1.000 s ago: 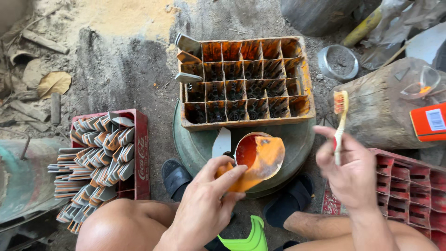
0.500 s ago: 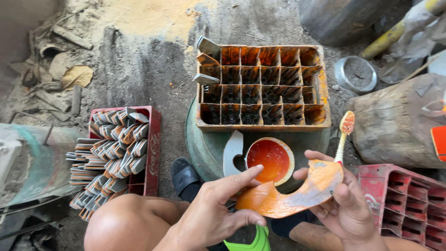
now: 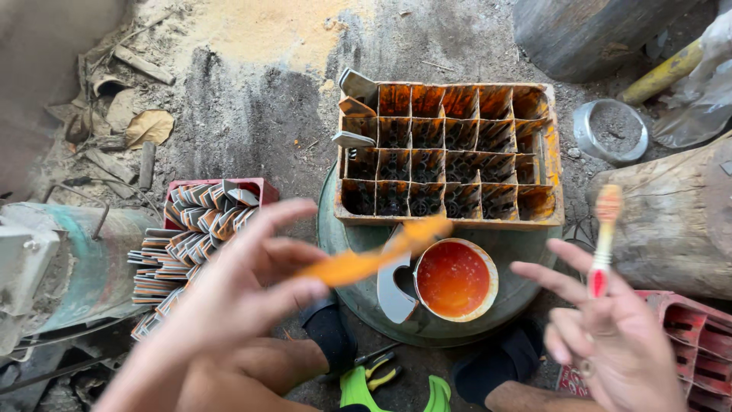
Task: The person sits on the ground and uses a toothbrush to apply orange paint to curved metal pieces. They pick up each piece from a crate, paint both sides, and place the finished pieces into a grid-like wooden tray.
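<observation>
My left hand [image 3: 236, 297] pinches a thin orange-smeared flat strip [image 3: 374, 255], blurred, held edge-on above the round green stand [image 3: 347, 294]. My right hand [image 3: 602, 336] holds a small brush [image 3: 604, 240] upright by its red handle, its bristle end orange. Between the hands sits a bowl of orange paste [image 3: 455, 278] with a curved grey sheet piece [image 3: 393, 290] beside it. Behind the bowl, a divided orange-stained box [image 3: 450, 152] with many dark cells rests on the stand; a few grey pieces stick out of its left cells.
A red crate [image 3: 252, 187] at left holds stacked folded pieces [image 3: 179, 244]. Another red crate [image 3: 698, 347] is at lower right. A log [image 3: 671, 221], a metal tin [image 3: 610, 130], pliers [image 3: 379, 374] by my dark shoes and green sandals, and sawdust lie around.
The orange strip left my right hand's support and swung up and left, held only by my left hand. My right hand with the brush moved right, away from it.
</observation>
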